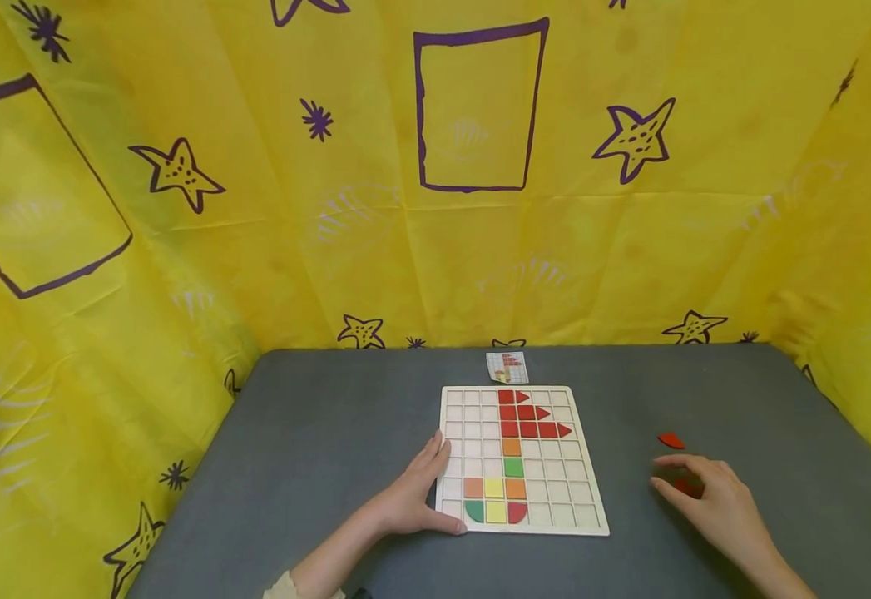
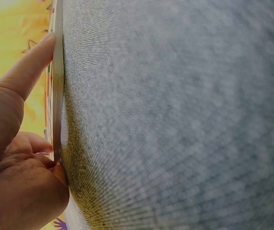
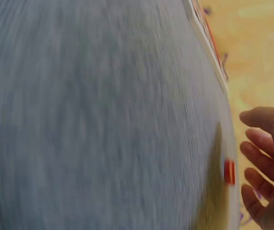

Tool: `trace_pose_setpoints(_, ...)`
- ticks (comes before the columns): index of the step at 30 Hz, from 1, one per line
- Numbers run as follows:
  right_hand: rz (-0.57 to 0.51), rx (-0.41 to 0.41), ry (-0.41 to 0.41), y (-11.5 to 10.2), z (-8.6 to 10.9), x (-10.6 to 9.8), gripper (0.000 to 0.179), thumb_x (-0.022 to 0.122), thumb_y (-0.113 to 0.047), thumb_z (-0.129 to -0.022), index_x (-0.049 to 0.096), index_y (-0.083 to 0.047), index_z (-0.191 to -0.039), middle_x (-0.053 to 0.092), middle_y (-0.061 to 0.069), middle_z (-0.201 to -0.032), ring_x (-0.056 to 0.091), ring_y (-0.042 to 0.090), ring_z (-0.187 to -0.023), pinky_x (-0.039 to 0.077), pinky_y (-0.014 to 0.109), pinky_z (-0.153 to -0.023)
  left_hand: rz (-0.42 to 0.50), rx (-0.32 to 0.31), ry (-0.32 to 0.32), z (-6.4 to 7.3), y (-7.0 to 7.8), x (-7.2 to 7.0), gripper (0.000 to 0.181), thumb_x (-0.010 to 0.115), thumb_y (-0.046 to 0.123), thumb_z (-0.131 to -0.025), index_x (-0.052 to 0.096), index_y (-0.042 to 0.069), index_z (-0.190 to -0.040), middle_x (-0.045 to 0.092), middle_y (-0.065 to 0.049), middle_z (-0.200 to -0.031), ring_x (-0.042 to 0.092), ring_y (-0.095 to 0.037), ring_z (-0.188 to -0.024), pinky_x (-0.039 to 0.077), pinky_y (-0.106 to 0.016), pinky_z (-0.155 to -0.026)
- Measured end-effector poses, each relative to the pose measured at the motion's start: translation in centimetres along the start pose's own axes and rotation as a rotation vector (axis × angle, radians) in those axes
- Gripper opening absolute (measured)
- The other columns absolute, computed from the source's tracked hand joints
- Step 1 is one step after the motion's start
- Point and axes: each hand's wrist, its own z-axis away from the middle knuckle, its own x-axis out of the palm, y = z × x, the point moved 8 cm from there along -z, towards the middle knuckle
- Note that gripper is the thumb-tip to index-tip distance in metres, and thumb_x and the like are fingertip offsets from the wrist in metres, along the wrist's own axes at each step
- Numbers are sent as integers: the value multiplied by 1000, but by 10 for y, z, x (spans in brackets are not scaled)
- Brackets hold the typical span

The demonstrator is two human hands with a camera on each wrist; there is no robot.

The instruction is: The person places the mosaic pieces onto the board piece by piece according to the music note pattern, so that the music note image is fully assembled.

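A white pegboard-like grid board (image 1: 564,491) lies flat, with colored flat pieces in some of its squares. Along its left edge lie the straight fingers of my left hand (image 1: 408,499), while the thumb touches the near left corner. Over the grey surface to the right, my right hand (image 1: 727,512) hovers with loosely bent fingers spread from the thumb, holding nothing. Just beyond its fingertips is a red quarter-round piece (image 1: 671,441). Another red piece (image 1: 685,485) shows partly through the gap between thumb and fingers. The right wrist view has a red piece (image 3: 229,172) near the fingers.
Behind the board lies a small pattern card (image 1: 507,367) showing a similar colored grid. Red squares and triangles (image 1: 528,413) form rows at the board's far side. A yellow patterned cloth (image 1: 472,274) hangs behind the grey table (image 1: 330,433).
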Motion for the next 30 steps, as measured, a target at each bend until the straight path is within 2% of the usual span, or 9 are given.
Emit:
trace_pose_setpoints(3, 11, 31, -49, 14, 0, -5, 32, 77, -33, -78, 70, -13, -102, 69, 15, -103, 53, 31, -88, 39, 43, -69, 4, -3, 0, -1, -1, -1, 114, 81, 46, -69, 14, 6, -152, 0, -11, -161, 5, -30, -147, 20, -57, -111)
trace_pose_setpoints(9, 49, 84, -128, 29, 2, -8, 42, 75, -40, -79, 69, -8, -105, 69, 15, -103, 55, 32, -88, 39, 45, -71, 7, -5, -6, -4, -1, -1, 114, 81, 46, -70, 13, 6, -152, 0, -11, -161, 3, -29, -147, 19, -57, -112)
trace_pose_setpoints(12, 54, 102, -163, 32, 2, -7, 41, 74, -42, -79, 69, -9, -103, 69, 14, -101, 56, 31, -86, 40, 46, -71, 7, -10, -2, -3, -1, -2, 114, 81, 45, -69, 13, 6, -152, -1, -11, -161, 3, -30, -147, 19, -57, -112)
trace_pose_setpoints(16, 38, 88, -171, 31, 1, -7, 33, 74, -40, -80, 71, -14, -100, 71, 9, -99, 60, 29, -83, 45, 47, -71, 13, -16, -1, -4, -1, -4, 115, 82, 45, -69, 13, 7, -153, -1, -10, -161, 3, -30, -147, 19, -57, -112)
trace_pose_setpoints(19, 17, 44, -159, 27, 1, -5, 24, 76, -32, -79, 71, -20, -99, 71, 4, -99, 61, 27, -87, 46, 48, -73, 15, -13, -5, -4, 0, -4, 114, 81, 45, -70, 13, 7, -153, -1, -10, -161, 3, -30, -147, 18, -57, -112)
trace_pose_setpoints(22, 7, -9, -129, 21, 2, -4, 24, 78, -20, -77, 71, -25, -100, 70, 3, -100, 56, 25, -91, 44, 48, -74, 10, -9, -6, -3, 0, -4, 114, 81, 45, -70, 13, 7, -152, -1, -11, -161, 3, -30, -147, 18, -57, -112)
trace_pose_setpoints(27, 15, -77, -39, 14, 6, -6, 33, 78, -3, -72, 71, -18, -100, 69, 8, -100, 53, 28, -89, 39, 43, -72, 2, -10, -6, -3, 0, -2, 114, 81, 46, -69, 14, 6, -152, 0, -11, -161, 3, -30, -147, 19, -57, -112)
trace_pose_setpoints(30, 51, -67, 10, 14, 6, -8, 26, 78, -4, -73, 71, -14, -96, 68, 4, -91, 53, 27, -84, 38, 40, -70, 2, -12, -7, -2, -1, -1, 114, 82, 46, -69, 14, 6, -152, 0, -11, -161, 3, -30, -147, 19, -56, -112)
